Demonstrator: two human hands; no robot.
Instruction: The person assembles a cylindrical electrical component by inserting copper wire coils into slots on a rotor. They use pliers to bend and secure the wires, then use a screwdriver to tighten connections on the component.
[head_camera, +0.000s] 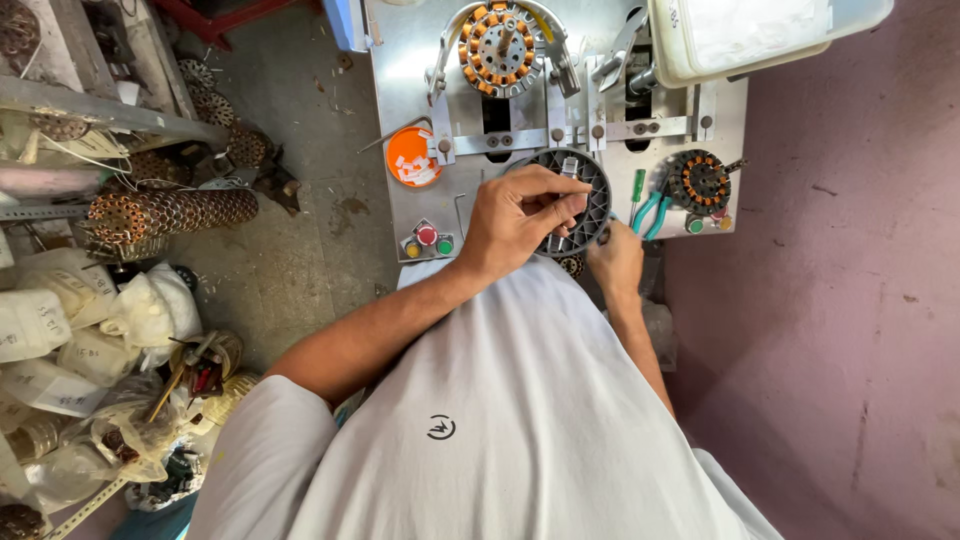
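Steel desk (410, 215) is carrying a black ribbed ring (590, 190) just below its winding fixture (500, 48), the right hand (617, 262) steadying the ring's lower edge while the left hand (520, 215) is pinching something small at its centre.

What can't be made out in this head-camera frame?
- Grey round slotted part, head view: its left half is hidden by the left hand.
- Right hand: its fingers curl under that part, so the grip is unclear.
- White bin: cut off by the top edge.
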